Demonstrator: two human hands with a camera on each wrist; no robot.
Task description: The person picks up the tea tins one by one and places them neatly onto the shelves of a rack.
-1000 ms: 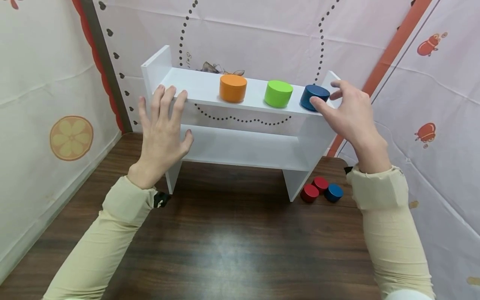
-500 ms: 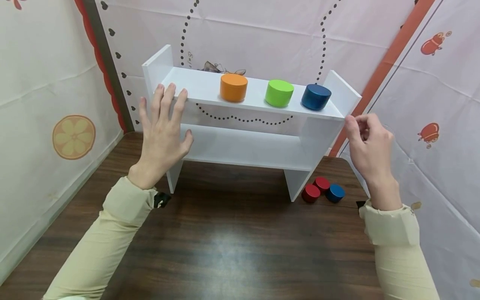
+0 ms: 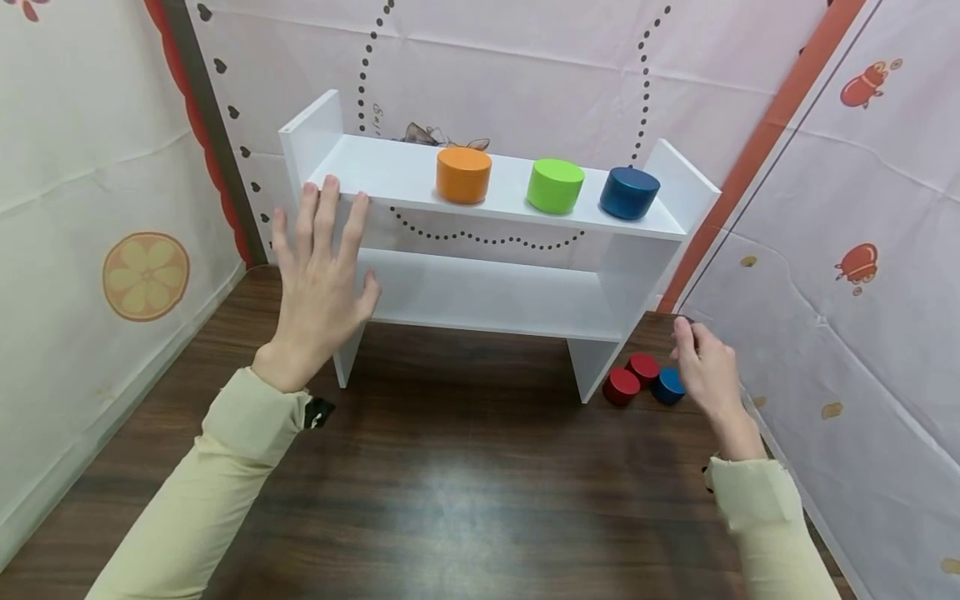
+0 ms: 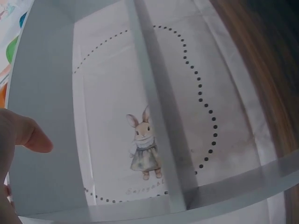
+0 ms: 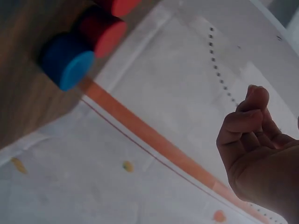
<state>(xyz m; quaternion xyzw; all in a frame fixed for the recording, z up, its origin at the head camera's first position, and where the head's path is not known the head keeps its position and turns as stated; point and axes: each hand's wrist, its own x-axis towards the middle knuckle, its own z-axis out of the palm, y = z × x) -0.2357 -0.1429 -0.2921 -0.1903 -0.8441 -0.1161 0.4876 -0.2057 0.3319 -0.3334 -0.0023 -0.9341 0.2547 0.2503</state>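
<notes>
My left hand point(image 3: 318, 279) is spread at the left end of a white two-tier shelf point(image 3: 480, 292), its fingertips at the top board's front edge. In the left wrist view its thumb point(image 4: 35, 137) stands out before the board. An orange round tin point(image 3: 463, 177), a lime-green one point(image 3: 555, 187) and a dark blue one point(image 3: 629, 193) stand in a row on the top board. My right hand point(image 3: 712, 371) holds nothing, fingers curled, in the air just right of a blue round tin point(image 3: 667, 387). Two red tins, one in front point(image 3: 622, 387) and one behind point(image 3: 642, 369), stand touching or nearly touching it.
A dark wooden table point(image 3: 450, 483) carries the shelf. Printed cloth walls rise at the left point(image 3: 67, 250), back point(image 3: 510, 67) and right point(image 3: 862, 350). The shelf's right side panel point(image 3: 637, 283) stands close to the tins on the table.
My right hand has let go of the dark blue tin on the top board and come down beside the tins on the table, its fingers curling. My left hand has shifted only slightly.
</notes>
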